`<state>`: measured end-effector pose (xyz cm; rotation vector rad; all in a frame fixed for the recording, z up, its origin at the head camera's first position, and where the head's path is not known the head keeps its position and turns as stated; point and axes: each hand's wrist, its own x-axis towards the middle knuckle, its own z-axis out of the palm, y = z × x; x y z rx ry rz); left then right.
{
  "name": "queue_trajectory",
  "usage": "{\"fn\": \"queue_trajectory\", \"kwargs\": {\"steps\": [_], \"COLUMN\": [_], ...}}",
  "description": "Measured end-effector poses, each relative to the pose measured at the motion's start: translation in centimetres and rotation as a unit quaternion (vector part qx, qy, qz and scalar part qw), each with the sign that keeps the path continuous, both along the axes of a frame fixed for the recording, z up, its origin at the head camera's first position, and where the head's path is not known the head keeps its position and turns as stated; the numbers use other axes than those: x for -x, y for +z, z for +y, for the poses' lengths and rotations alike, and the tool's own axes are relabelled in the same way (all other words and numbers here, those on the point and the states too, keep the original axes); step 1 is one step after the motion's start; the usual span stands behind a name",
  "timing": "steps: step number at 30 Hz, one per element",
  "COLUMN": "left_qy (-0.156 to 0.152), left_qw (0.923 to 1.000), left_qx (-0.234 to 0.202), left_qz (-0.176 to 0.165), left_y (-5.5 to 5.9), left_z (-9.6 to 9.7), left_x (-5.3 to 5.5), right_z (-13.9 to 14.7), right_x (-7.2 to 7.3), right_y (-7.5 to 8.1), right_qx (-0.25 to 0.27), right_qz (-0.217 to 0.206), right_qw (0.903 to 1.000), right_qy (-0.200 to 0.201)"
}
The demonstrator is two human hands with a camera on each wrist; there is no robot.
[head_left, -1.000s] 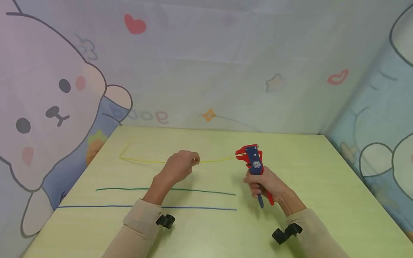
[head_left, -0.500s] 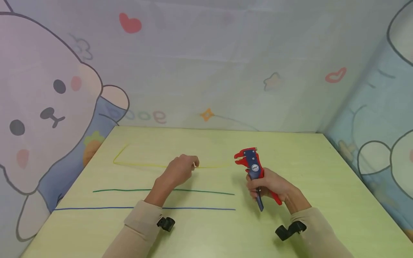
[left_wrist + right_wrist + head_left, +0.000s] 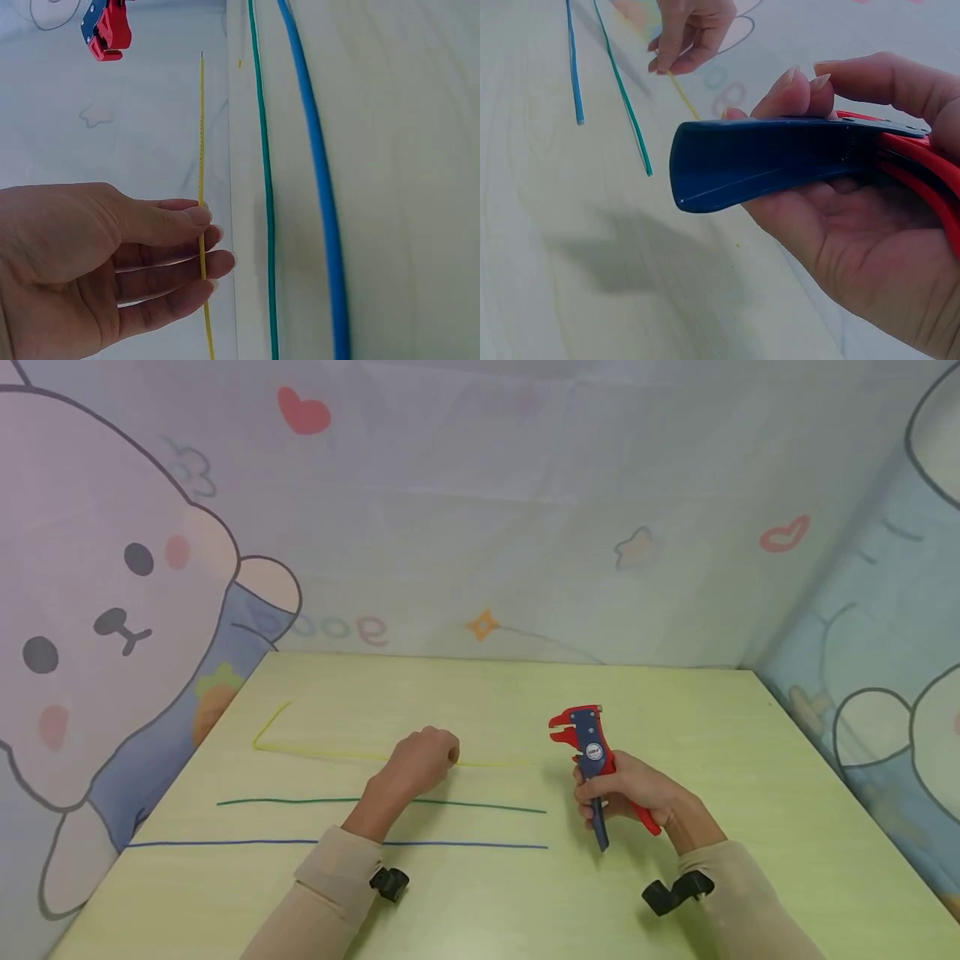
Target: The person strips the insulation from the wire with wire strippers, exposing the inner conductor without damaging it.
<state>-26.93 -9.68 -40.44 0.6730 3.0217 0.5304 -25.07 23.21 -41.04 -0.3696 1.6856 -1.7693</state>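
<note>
My left hand (image 3: pixel 420 758) pinches a thin yellow wire (image 3: pixel 322 753) between thumb and fingers, above the table. A short dark bare tip shows at the end of this wire (image 3: pixel 201 135) in the left wrist view. My right hand (image 3: pixel 633 789) grips a red and blue wire stripper (image 3: pixel 588 731), its jaws apart and pointing left. The wire's right end lies a little left of and below those jaws, apart from them. In the right wrist view, fingers lie along the stripper's blue handle (image 3: pixel 757 161), with the handles spread.
A green wire (image 3: pixel 472 806) and a longer blue wire (image 3: pixel 225 842) lie nearly parallel on the pale table (image 3: pixel 480 910), nearer me. A tiny yellow piece (image 3: pixel 239 64) rests on the table. Behind stands a cartoon-printed backdrop (image 3: pixel 480 527).
My left hand and the yellow wire have come slightly nearer me, its end now clear of the stripper. The stripper's jaws and handles have spread wider. The green and blue wires lie as before.
</note>
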Motion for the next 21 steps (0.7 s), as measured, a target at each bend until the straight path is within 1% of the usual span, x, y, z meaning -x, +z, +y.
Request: {"fn": "queue_trajectory", "kwargs": {"steps": [6,12,14,17,21], "left_qy": [0.003,-0.012,-0.013,-0.001,0.004], "left_qw": [0.9999,0.9995,0.9994,0.9991,0.9986], "left_qx": [0.013,0.027,0.031,0.040,0.052], "left_qz": [0.009,0.010,0.012,0.013,0.007], "left_y": [-0.8,-1.4,-1.5,-1.4,-1.0], "left_z": [0.3,0.6,0.6,0.7,0.8], "left_x": [0.1,0.1,0.0,-0.1,-0.3], "right_z": [-0.1,-0.2,-0.3,-0.3,-0.1], "right_x": [0.1,0.2,0.2,0.1,0.1], "right_y": [-0.2,-0.4,-0.4,-0.3,-0.3], "right_qx": [-0.002,-0.004,-0.004,-0.003,-0.006], "right_qz": [-0.010,-0.021,-0.018,-0.014,-0.009], "right_qw": [0.9999,0.9997,0.9998,0.9999,0.9999], "right_qy": [-0.009,-0.012,-0.008,-0.003,-0.005]}}
